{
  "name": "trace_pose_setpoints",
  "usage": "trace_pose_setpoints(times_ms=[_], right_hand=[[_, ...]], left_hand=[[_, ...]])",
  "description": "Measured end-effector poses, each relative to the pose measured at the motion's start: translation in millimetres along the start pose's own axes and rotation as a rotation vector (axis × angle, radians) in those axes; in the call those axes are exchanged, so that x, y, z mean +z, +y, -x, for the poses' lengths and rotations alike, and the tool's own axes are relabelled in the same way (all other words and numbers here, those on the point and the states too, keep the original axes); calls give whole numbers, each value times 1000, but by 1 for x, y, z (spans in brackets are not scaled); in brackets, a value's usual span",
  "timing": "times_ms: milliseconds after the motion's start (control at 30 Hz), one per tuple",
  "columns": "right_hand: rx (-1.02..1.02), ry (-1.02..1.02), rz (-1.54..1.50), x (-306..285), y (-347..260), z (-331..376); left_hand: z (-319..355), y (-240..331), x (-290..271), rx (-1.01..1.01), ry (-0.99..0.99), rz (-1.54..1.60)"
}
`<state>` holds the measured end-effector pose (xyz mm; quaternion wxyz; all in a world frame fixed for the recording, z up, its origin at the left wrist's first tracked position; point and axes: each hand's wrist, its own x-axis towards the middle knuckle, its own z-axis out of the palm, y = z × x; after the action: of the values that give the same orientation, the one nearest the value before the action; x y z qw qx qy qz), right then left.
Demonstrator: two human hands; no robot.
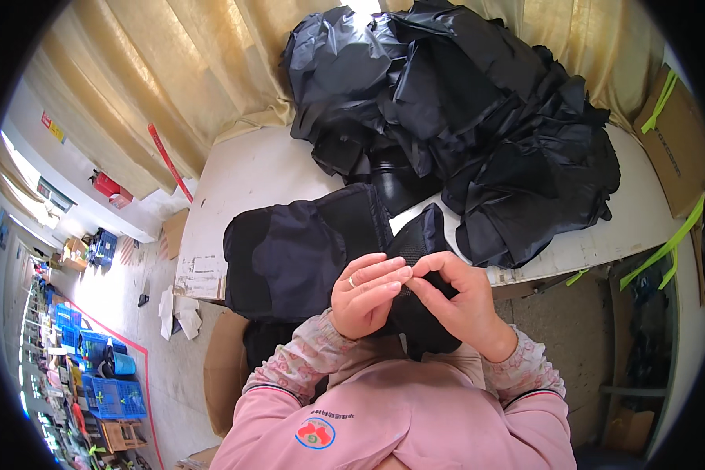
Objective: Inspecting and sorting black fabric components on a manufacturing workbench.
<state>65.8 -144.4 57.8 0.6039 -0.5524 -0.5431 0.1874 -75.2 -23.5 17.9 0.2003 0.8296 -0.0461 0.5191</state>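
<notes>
In front of my chest my two hands meet at the fingertips. My left hand [368, 296], with a ring on one finger, has its fingers bent together toward the right; its thumb is hidden. Thumb and index of my right hand [466, 301] pinch close against those fingertips. Whatever lies between them is too small to make out. Just below and behind the hands is a black fabric piece with a mesh panel [429, 229], hanging down toward my lap. To its left a sewn black fabric piece [298, 249] lies over the table's front edge.
A large heap of black fabric pieces [478, 117] covers the back of the white table [235, 176]. Yellow curtains [172, 70] hang behind. At right stands a cardboard box [677, 149] with neon-green straps. Blue crates [113, 395] stand on the floor at left.
</notes>
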Motion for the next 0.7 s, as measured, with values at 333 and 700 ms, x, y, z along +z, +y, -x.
trace_pose_setpoints(times_ms=[333, 700], right_hand=[[126, 71, -29, -13, 16, 0], [161, 29, 134, -15, 25, -1]], left_hand=[[-32, 20, -16, 87, -680, -439], [-40, 48, -8, 219, -1030, -703]])
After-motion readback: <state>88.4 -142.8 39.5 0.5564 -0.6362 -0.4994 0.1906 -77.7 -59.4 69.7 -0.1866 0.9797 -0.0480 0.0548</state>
